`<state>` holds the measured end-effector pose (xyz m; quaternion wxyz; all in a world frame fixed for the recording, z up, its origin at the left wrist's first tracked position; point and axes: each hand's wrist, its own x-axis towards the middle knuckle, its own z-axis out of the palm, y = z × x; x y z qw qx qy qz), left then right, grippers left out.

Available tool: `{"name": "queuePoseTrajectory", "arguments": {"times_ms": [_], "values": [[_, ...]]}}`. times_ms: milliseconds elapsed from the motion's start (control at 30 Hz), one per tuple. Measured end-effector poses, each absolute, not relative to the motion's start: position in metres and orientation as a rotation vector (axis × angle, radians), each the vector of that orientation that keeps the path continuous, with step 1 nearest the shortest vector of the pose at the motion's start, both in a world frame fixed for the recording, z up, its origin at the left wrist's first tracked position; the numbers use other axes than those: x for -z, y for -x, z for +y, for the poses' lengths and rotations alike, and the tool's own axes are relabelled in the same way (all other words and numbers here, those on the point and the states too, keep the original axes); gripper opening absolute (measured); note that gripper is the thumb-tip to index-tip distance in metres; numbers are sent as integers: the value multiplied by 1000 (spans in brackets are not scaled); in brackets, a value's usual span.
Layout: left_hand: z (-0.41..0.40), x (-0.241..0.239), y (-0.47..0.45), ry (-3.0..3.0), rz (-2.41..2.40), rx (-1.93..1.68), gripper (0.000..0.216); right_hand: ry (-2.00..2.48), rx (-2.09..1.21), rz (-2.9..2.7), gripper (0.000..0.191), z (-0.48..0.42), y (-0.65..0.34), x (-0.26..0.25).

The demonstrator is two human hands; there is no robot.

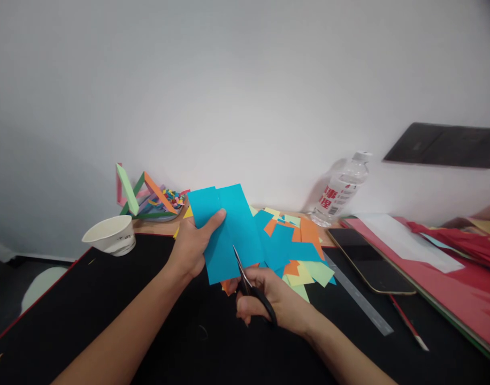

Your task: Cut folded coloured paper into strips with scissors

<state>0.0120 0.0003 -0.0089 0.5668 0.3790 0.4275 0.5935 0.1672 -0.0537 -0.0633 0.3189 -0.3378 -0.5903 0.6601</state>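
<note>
My left hand (191,243) grips a blue sheet of paper (240,224) by its left side, thumb on the front face. A slit runs down from the sheet's top edge near the thumb. Scissors (245,286) with black handles sit in my right hand (271,297), its fingers around the loops. Their blades point up and lie at the lower part of the sheet; whether they are cutting through it, I cannot tell. Behind the sheet lies a pile of paper scraps (305,251) in blue, orange, yellow and pale green.
On the left stand a white paper bowl (112,235) and folded paper strips (143,192) by a dish of shreds. To the right are a clear bottle (343,190), a phone (369,262), a clear ruler (359,297), a red-handled brush (407,321) and stacked red paper (461,305).
</note>
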Motion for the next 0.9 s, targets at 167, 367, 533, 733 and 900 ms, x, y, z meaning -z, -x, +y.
{"name": "queuePoseTrajectory", "arguments": {"times_ms": [167,367,533,733,900], "values": [[-4,13,-17,-998,1043,-1407,33,848,-1657,-1602,47,-54,-166,60],[-7,18,-21,-1099,1077,-1396,33,826,-1695,-1486,47,-54,-166,60],[-7,21,-21,-1147,1119,-1345,31,877,-1679,-1475,47,-54,-166,62],[-7,21,-21,-1168,1124,-1345,32,906,-1663,-1487,53,-53,-166,62],[-8,18,-22,-1157,1133,-1354,30,928,-1678,-1487,53,-54,-165,59]]}}
